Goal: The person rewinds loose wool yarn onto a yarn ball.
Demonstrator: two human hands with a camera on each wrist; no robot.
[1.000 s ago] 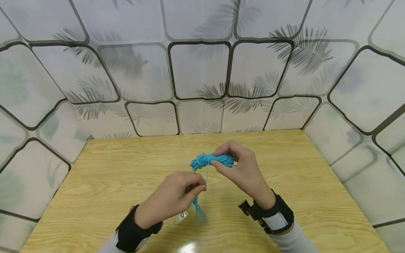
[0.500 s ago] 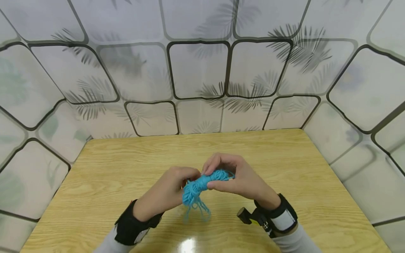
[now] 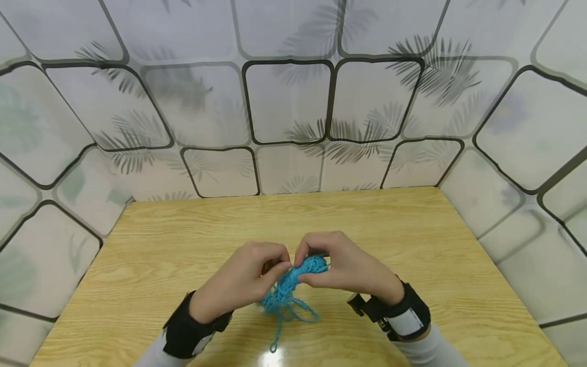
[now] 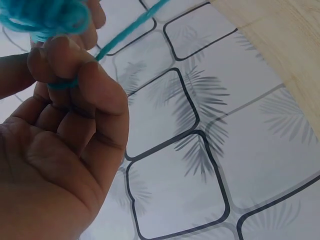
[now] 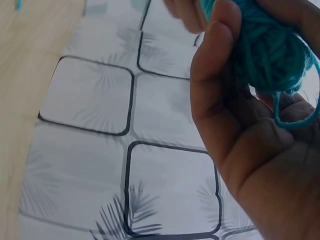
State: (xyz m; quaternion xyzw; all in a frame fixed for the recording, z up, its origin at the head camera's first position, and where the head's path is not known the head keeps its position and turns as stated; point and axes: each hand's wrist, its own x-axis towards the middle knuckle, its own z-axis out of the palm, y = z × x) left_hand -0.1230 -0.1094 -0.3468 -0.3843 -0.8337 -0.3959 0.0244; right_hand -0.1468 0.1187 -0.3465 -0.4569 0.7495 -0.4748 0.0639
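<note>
Here's the blue yarn bundle (image 3: 288, 285), held up over the wooden surface (image 3: 160, 244), just towards six o'clock from the middle of the head view and slanting from two o'clock down to eight. The right hand (image 3: 346, 262), at the bundle's two o'clock, has its fingers clamped on the upper end, thumb on the near side. Over at ten o'clock, the left hand (image 3: 247, 272) has its fingers pinched together on a single strand (image 4: 132, 27), clear as day in the left wrist view.

So where's the danger? For my money, it's those loose loops (image 3: 302, 309) hanging at the bundle's five to six o'clock. One of them could get swept up by a turn of the strand, and there's your snag. The long tail (image 3: 275, 339) dangles at six (whether it brushes the surface, I can't tell) and could catch as well.

Look at the right wrist view: a slack loop (image 5: 300, 124) droops near the right palm, and a thumb could easily hook it. Pull too hard on that strand and the bundle may squash or twist out of the grip; too little tension, and the wraps could slacken and slide off.
</note>
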